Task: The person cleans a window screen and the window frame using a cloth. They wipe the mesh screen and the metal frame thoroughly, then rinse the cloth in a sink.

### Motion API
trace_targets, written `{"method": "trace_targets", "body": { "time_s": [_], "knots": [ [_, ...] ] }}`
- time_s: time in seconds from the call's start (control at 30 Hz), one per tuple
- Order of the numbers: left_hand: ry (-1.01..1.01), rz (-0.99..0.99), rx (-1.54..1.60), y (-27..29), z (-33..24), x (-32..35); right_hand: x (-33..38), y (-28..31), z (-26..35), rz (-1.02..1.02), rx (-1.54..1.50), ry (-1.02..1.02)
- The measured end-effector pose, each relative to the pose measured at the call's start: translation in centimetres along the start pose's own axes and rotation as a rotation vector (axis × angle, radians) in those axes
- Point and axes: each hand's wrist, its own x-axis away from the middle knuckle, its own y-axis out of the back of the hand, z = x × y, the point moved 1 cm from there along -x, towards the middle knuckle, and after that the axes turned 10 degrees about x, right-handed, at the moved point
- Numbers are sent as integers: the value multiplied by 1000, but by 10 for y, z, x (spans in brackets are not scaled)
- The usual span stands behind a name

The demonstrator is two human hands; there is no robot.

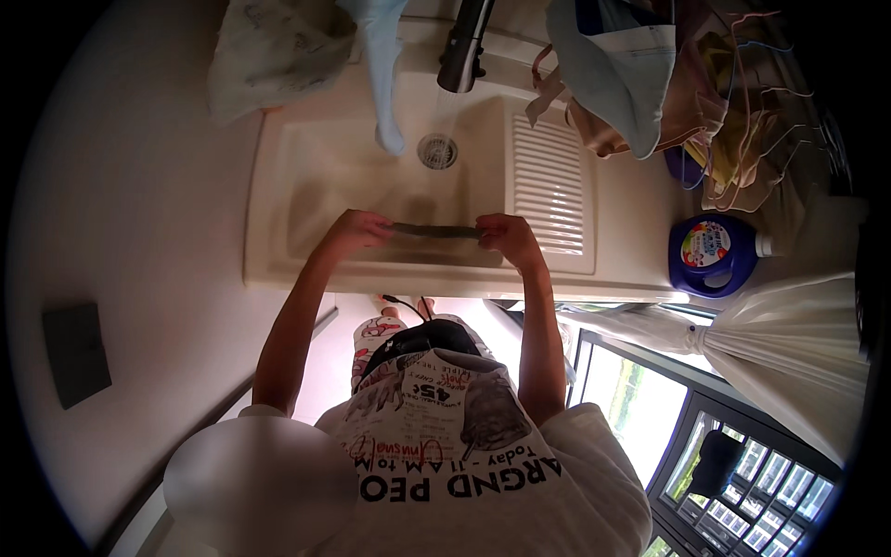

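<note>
My left hand (360, 229) and my right hand (507, 238) are both closed, each pinching one end of a narrow grey-green cloth (434, 231). The cloth is stretched almost straight between them and hangs over the near part of a cream sink (325, 278); seen from above, it shows mostly as a thin edge. A dark faucet (462, 60) stands at the far side, with a thin stream of water falling near the drain (436, 150). The water does not reach the cloth.
A ribbed washboard (548, 181) forms the sink's right side. Light-blue fabric (380, 84) dangles over the basin, beside a pale hanging cloth (278, 60). At right are a purple detergent bottle (733, 271), clothes on hangers (742, 153) and a tied white curtain (770, 343).
</note>
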Motion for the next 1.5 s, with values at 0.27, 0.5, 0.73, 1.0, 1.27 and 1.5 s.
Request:
{"method": "trace_targets", "body": {
  "time_s": [0.27,0.5,0.73,1.0,1.27,1.5],
  "knots": [
    [-73,-310,-529,-13,-13,-4,-12,-17,8,-155,345,272],
    [39,-595,-264,19,39,-112,-103,-38,-14,-391,493,87],
    [483,-428,-488,9,171,-137,-139,-89,-122,66,736,-235],
    [485,-510,-480,-30,176,-138,-119,-132,-151,-220,703,-277],
    [287,-216,-705,0,218,-134,-120,-109,-114,36,649,-320],
    [700,-310,-105,-6,168,-128,-119,-104,-138,139,491,-267]
  ]
}}
